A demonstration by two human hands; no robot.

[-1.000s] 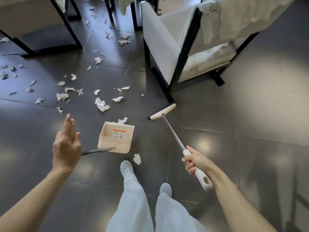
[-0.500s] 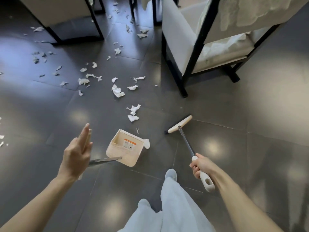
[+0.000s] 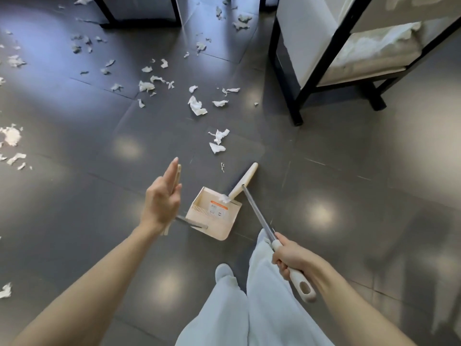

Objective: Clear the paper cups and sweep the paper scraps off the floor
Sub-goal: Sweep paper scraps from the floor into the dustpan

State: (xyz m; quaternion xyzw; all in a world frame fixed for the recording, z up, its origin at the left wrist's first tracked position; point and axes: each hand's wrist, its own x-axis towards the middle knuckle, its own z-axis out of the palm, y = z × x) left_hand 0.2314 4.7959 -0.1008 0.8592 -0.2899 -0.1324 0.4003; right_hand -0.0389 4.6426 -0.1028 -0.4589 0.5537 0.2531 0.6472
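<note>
White paper scraps (image 3: pixel 197 106) lie scattered over the dark tiled floor, mostly ahead and to the left. A cream dustpan (image 3: pixel 214 213) stands on the floor in front of my feet. My left hand (image 3: pixel 162 198) holds its long cream handle against the palm, fingers straight along it, thumb beside it. My right hand (image 3: pixel 290 257) grips the white handle of a broom (image 3: pixel 257 216). The cream broom head (image 3: pixel 243 181) lies at the pan's mouth, and one scrap (image 3: pixel 223 198) sits at the pan's lip against it. No paper cups are in view.
A black-framed chair with white cushions (image 3: pixel 349 53) stands at the upper right; its front leg (image 3: pixel 296 118) is close to the scraps. Another black frame (image 3: pixel 139 23) stands at the top left. More scraps (image 3: pixel 11 136) lie at the far left. My legs (image 3: pixel 249 295) are below the pan.
The broom head swung left to the pan's mouth, bringing one scrap onto the pan's lip. The pan sits further back from the scraps than before. Both hands kept their holds.
</note>
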